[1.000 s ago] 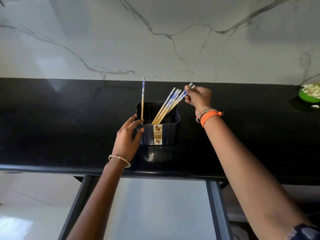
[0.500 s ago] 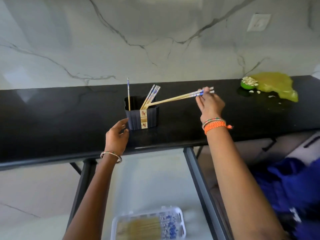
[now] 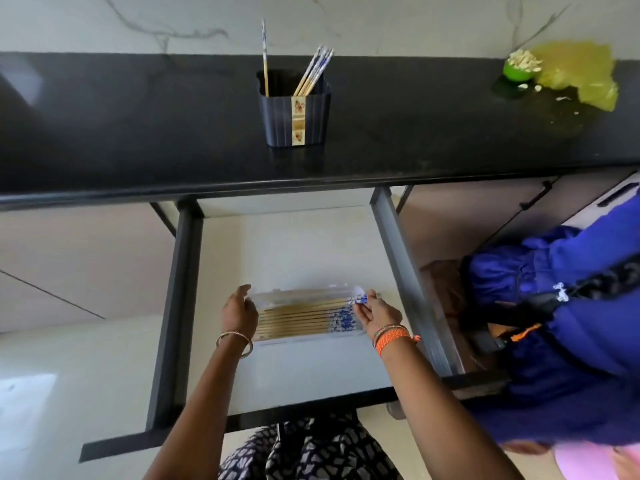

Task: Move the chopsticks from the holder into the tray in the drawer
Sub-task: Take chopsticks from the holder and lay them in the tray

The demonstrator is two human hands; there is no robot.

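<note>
Down in the open drawer (image 3: 194,306), a clear tray (image 3: 304,293) holds a row of chopsticks (image 3: 304,317) lying side by side, blue-patterned ends to the right. At that end the right hand (image 3: 377,315) has its grip pinched on a few chopstick tips (image 3: 360,300) over the tray's far edge. Its partner, the left hand (image 3: 239,311), rests with relaxed fingers against the tray's left end, holding nothing. Up on the black surface (image 3: 138,133), the dark holder (image 3: 296,114) stands upright with several chopsticks (image 3: 313,72) still inside, one (image 3: 265,57) standing apart at its left.
</note>
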